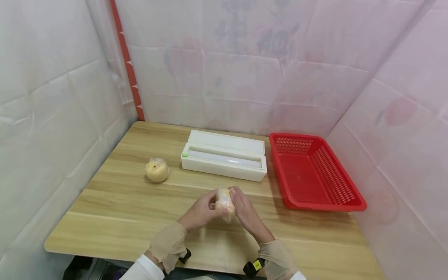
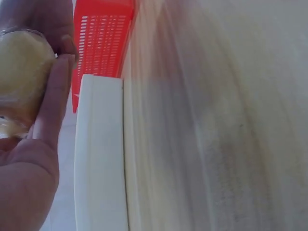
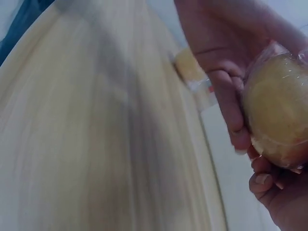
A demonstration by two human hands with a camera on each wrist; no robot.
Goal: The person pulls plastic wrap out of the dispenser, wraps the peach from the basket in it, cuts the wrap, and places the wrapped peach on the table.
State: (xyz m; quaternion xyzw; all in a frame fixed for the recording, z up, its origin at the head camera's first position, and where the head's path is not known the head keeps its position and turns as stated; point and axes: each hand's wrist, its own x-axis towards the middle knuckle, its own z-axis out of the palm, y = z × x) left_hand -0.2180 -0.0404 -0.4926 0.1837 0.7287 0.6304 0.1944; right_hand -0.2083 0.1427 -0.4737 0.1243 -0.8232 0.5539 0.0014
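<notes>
A round, pale yellow fruit wrapped in clear cling film [image 1: 224, 203] is held up between both hands over the near middle of the table. My left hand [image 1: 200, 212] grips its left side, the fingers curling beneath it in the right wrist view. On the other side my right hand [image 1: 246, 212] holds it, thumb toward the top. Crinkled film shows on the fruit [image 3: 276, 103] close up. A second fruit in film [image 1: 156, 170] sits on the table to the left, its stem dimple facing up.
Beyond the hands lies a white cling film dispenser box [image 1: 224, 171], lid raised, with a roll inside. A red plastic basket [image 1: 280, 175] stands at the right. The wooden table [image 1: 115, 210] meets white sheeting [image 1: 224, 77] at the back.
</notes>
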